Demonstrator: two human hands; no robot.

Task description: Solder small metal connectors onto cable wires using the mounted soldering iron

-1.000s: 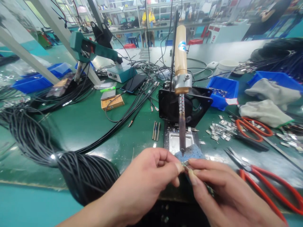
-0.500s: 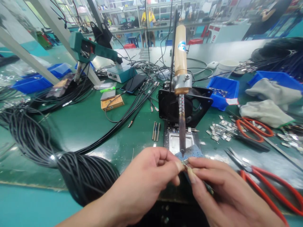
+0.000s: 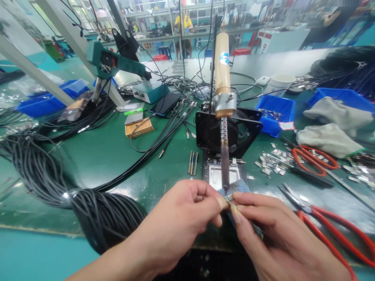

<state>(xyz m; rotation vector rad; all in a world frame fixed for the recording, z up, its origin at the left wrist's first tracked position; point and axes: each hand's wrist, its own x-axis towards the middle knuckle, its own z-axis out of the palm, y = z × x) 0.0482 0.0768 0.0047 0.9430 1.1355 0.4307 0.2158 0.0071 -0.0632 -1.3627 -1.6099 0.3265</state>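
Up close, the left hand (image 3: pixel 178 222) and right hand (image 3: pixel 275 238) meet fingertip to fingertip, both pinching a tiny metal piece (image 3: pixel 229 198) just below the tip of a soldering iron (image 3: pixel 224 117) clamped upright in a black stand (image 3: pixel 228 130). Beside the right hand lie red-handled scissors (image 3: pixel 336 234); a coil of black cable (image 3: pixel 96 214) sits by the left wrist. Farther back, small metal clips (image 3: pixel 271 162) and a blue bin (image 3: pixel 275 111) rest on the green bench (image 3: pixel 111 152)
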